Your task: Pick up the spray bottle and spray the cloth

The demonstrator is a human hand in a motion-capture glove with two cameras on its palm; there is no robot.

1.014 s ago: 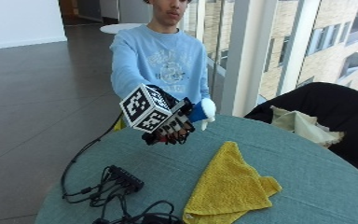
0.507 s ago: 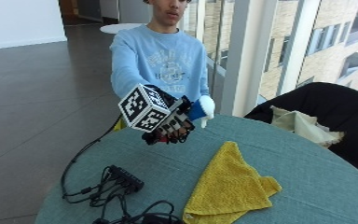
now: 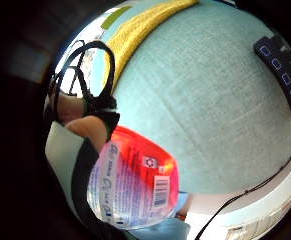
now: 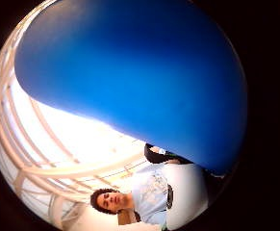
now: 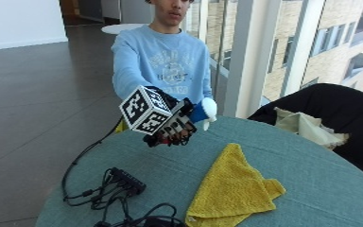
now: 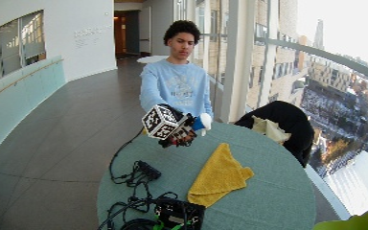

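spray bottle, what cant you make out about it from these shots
- Spray bottle body: outside view, hidden behind the gloved right hand.
- Nozzle direction relative to the yellow cloth: too small in both outside views.
- Label text: little finger side palm view, blurred.
- Trigger: thumb side palm view, filled by blue plastic.

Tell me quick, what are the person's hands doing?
Right hand: curled round the spray bottle, holding it above the table.
Bare hand: out of sight, cannot tell.

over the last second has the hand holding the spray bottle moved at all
No. The hand holds the spray bottle at the same spot above the table's near edge, left of the cloth.
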